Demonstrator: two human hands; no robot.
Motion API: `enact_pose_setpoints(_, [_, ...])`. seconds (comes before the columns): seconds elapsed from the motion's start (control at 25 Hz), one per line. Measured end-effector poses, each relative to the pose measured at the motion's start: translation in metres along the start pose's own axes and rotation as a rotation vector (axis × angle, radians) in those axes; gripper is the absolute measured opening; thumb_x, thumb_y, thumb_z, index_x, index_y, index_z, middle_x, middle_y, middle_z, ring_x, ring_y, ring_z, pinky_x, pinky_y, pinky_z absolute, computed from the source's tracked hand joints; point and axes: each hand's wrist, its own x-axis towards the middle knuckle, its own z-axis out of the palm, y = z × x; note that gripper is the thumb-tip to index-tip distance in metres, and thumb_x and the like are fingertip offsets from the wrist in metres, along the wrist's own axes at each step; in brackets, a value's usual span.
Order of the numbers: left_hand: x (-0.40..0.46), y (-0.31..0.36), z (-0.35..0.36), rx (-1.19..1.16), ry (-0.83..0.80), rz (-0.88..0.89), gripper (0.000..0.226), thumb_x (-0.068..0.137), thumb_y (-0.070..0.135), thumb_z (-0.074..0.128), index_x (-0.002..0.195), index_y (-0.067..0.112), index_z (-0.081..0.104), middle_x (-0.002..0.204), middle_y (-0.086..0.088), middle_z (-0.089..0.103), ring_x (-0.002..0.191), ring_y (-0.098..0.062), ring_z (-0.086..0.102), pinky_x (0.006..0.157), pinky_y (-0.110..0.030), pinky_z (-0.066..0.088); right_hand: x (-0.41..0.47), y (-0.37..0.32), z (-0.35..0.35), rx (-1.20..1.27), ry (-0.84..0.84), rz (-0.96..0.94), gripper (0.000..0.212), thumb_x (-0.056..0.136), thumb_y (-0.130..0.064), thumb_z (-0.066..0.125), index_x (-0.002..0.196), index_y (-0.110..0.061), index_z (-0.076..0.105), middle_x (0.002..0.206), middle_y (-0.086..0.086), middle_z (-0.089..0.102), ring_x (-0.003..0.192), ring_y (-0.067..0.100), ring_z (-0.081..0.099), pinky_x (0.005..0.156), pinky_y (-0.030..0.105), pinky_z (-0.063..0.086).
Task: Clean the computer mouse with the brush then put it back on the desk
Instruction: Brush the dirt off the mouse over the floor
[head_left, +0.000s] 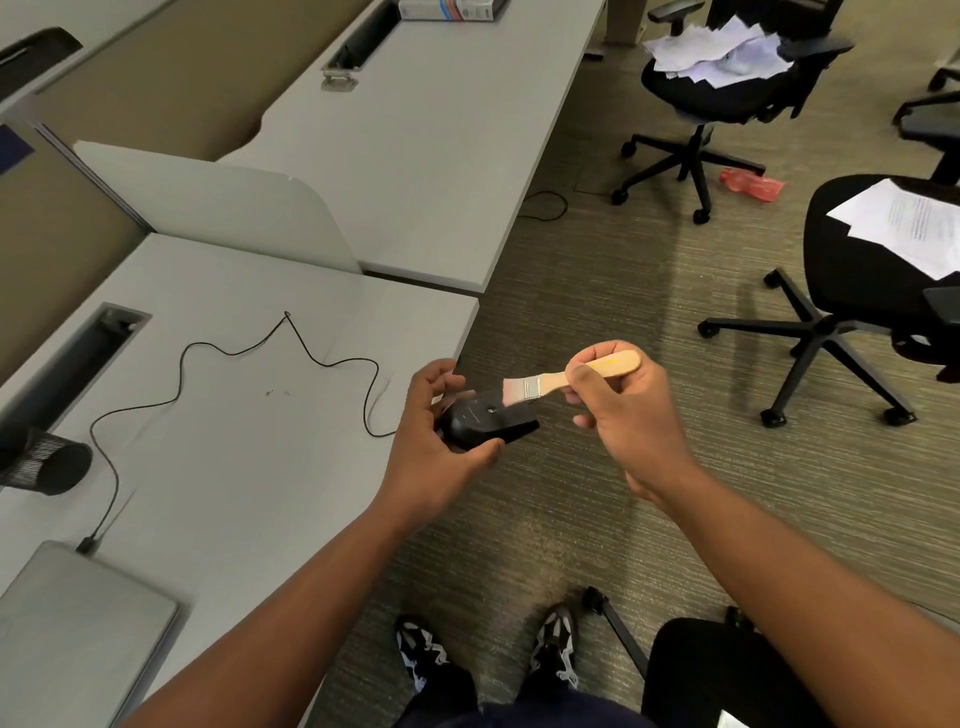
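Observation:
My left hand (431, 441) grips a black computer mouse (485, 421) in the air, just past the right edge of the grey desk (249, 415). Its underside faces up. My right hand (623, 410) holds a small brush (566, 382) by its pale wooden handle. The brush's light bristles touch the top of the mouse. A thin black cable (228, 353) runs from the mouse in loops across the desk to a plug at the laptop (78, 634).
A closed grey laptop lies at the desk's near left corner. A black mesh pen holder (47, 462) lies on its side at the left edge. Office chairs (857, 301) with loose papers stand on the carpet to the right. A second desk (415, 145) lies beyond a divider.

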Motion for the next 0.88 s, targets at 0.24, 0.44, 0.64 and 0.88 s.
enact_pose_setpoints(0.24, [-0.005,-0.006,0.004,0.034,0.025,0.13,0.137,0.069,-0.002,0.092,0.156,0.052,0.001,0.123,0.007,0.058,0.119,-0.012,0.065,0.102,-0.039,0.058,-0.001,-0.012,0.017,0.01,-0.2,0.086,0.002,0.098,-0.012,0.066,0.099,-0.011,0.067,0.087,0.012,0.078,0.076,0.018,0.071,0.059,0.028,0.056])
enact_pose_setpoints(0.44, [-0.008,-0.011,0.001,0.029,0.031,0.205,0.142,0.069,-0.004,0.092,0.156,0.052,-0.005,0.122,0.003,0.062,0.12,-0.012,0.066,0.105,-0.039,0.057,0.018,-0.01,-0.003,-0.128,-0.066,0.087,0.004,0.099,-0.011,0.064,0.099,-0.013,0.068,0.093,0.017,0.077,0.079,0.021,0.071,0.065,0.03,0.059])
enact_pose_setpoints(0.64, [-0.008,-0.011,0.0,0.035,0.011,0.189,0.144,0.069,-0.005,0.091,0.153,0.058,-0.007,0.118,0.01,0.061,0.115,-0.008,0.067,0.104,-0.033,0.057,0.012,-0.019,-0.004,0.038,-0.158,0.063,0.004,0.098,-0.009,0.066,0.098,-0.012,0.068,0.09,0.014,0.076,0.079,0.021,0.071,0.063,0.031,0.059])
enact_pose_setpoints(0.88, [-0.007,-0.009,0.001,0.028,0.014,0.204,0.147,0.068,-0.005,0.092,0.155,0.056,-0.01,0.119,0.007,0.061,0.117,-0.011,0.067,0.102,-0.036,0.058,0.01,-0.012,0.009,0.049,-0.231,0.116,0.002,0.097,-0.009,0.068,0.098,-0.011,0.068,0.085,0.013,0.075,0.077,0.021,0.069,0.059,0.032,0.056])
